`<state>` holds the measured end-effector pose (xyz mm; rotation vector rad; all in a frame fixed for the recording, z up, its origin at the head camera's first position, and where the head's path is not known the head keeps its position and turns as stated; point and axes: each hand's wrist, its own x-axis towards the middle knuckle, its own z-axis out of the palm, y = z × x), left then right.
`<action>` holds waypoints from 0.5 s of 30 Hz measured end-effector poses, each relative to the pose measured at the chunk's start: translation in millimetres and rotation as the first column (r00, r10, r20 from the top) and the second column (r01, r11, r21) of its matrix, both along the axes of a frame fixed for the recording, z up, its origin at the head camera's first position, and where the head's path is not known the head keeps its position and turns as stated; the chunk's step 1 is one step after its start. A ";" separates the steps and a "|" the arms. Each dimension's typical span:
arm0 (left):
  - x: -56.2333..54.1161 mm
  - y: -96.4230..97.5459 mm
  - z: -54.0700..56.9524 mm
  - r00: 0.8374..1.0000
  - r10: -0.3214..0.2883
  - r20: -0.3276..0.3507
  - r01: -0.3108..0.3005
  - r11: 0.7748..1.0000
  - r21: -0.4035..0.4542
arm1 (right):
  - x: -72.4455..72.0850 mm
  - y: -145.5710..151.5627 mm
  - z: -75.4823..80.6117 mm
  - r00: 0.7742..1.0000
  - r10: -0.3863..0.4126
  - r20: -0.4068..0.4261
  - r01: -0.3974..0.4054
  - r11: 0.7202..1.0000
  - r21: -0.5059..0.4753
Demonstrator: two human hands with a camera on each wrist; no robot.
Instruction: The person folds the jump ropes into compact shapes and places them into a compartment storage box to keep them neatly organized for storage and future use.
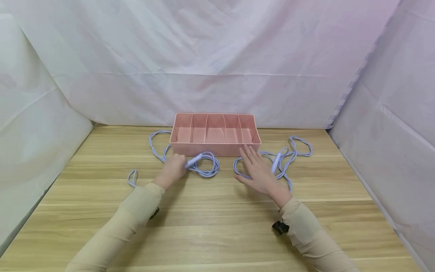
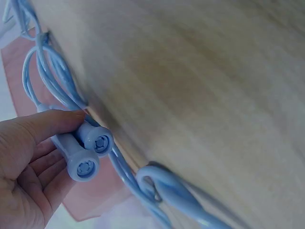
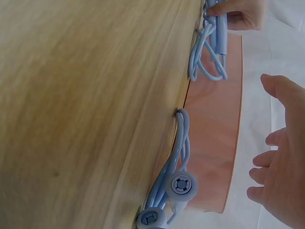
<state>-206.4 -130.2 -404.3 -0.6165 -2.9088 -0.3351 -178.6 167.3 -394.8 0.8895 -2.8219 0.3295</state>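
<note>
Sleeves [image 1: 113, 234] reach over the table [image 1: 210, 234]. Past them, the left hand [image 1: 172, 170] pinches two handles [image 2: 82, 160] of the left rope [image 1: 195, 160], its coil [image 1: 216, 166] just in front of the box [image 1: 207, 150]; the right hand [image 1: 261, 174], fingers straight, hovers by the right rope [image 1: 276, 163], apart from it. That box stands beyond, pink, with five compartments [image 1: 215, 133], before white cloth [image 1: 217, 49].

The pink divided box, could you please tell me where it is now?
In the head view, the pink divided box stands near the middle of the far edge of the wooden table, just beyond the left hand and right hand.
</note>
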 end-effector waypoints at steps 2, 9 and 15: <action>0.2 -0.5 3.3 1.000 -0.008 -0.003 0.008 1.000 0.021 | 0.0 -0.7 0.2 1.000 0.005 0.005 -0.005 1.000 -0.003; 6.6 0.9 17.2 0.997 -0.062 -0.038 0.066 0.992 0.107 | 0.6 -7.0 3.0 0.998 0.043 0.051 -0.039 0.997 -0.066; 16.3 3.9 27.3 0.987 -0.094 -0.127 0.114 0.980 0.163 | 0.0 -16.9 4.3 0.989 0.057 0.133 -0.032 0.983 -0.179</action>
